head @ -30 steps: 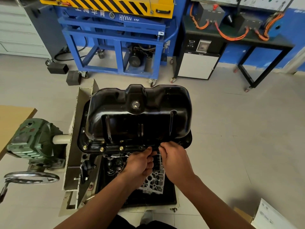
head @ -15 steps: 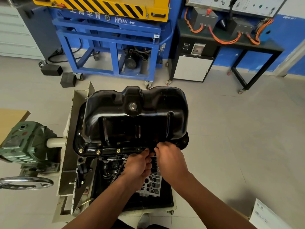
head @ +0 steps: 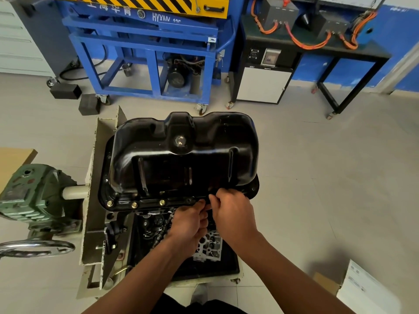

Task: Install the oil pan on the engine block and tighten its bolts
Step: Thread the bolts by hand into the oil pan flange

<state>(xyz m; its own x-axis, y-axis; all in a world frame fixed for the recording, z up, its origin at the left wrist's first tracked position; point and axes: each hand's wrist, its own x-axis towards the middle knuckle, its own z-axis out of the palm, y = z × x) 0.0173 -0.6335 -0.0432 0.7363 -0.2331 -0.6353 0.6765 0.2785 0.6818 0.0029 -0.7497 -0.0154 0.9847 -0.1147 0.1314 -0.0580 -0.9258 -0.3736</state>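
Note:
The black oil pan [head: 186, 159] sits upside down on the engine block [head: 156, 225], which is held in a beige stand. Three brass-coloured bolts [head: 133, 204] stand in the near left part of the pan's flange. Both hands meet at the near flange, right of those bolts. My right hand [head: 233, 214] pinches something small at the flange edge; its fingers hide it. My left hand [head: 189, 225] is curled just beside it, thumb and fingertips against the flange, and what it holds is hidden.
A green gearbox [head: 29, 193] with a chrome handwheel [head: 36, 248] juts out left of the stand. A blue wheeled frame [head: 145, 53] and a black bench [head: 317, 48] with orange cables stand behind. An open box with papers [head: 367, 288] lies on the floor, near right.
Both hands stay at the same spot on the near flange with small finger movements. The pan has not moved; only my view has shifted slightly.

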